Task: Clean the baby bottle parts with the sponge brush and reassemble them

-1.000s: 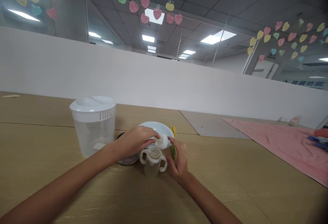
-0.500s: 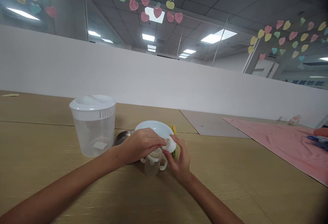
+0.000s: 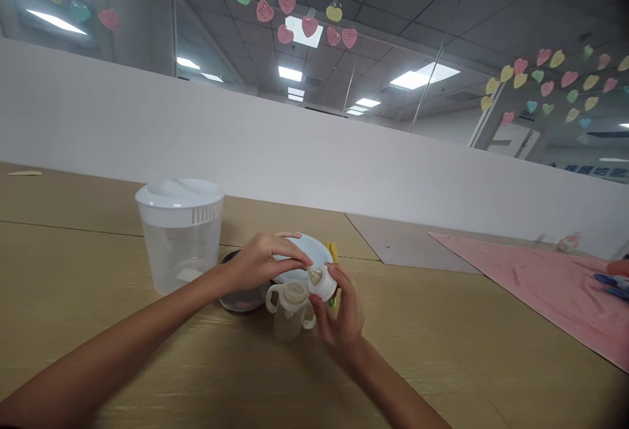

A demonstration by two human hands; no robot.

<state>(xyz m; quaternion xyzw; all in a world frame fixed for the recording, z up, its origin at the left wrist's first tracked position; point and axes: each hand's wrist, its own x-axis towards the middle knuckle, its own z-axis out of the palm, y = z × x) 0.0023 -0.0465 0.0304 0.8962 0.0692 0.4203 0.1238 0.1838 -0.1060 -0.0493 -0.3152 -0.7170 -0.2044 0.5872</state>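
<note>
Between the thumb and fingers of my right hand [image 3: 343,311] is a white bottle collar [image 3: 325,287], tilted to the left. A clear bottle nipple [image 3: 315,276] sticks out of the collar. My left hand [image 3: 269,259] pinches the nipple's tip between thumb and fingers. Just below both hands a translucent baby bottle [image 3: 289,316] with two side handles stands upright on the table. Its mouth, uncovered by the collar, faces up.
Behind the hands lie a pale blue-white plate [image 3: 314,249] and a dark metal bowl [image 3: 240,302]. A clear bucket with a white lid [image 3: 179,203] stands left. Yellow items [image 3: 333,251] show beside the plate. A pink cloth [image 3: 535,278] covers the table's right side.
My left hand has drawn slightly back to the left, its fingers straighter, and the nipple shows more clearly. The collar has turned a little in my right hand. The view has shifted slightly.
</note>
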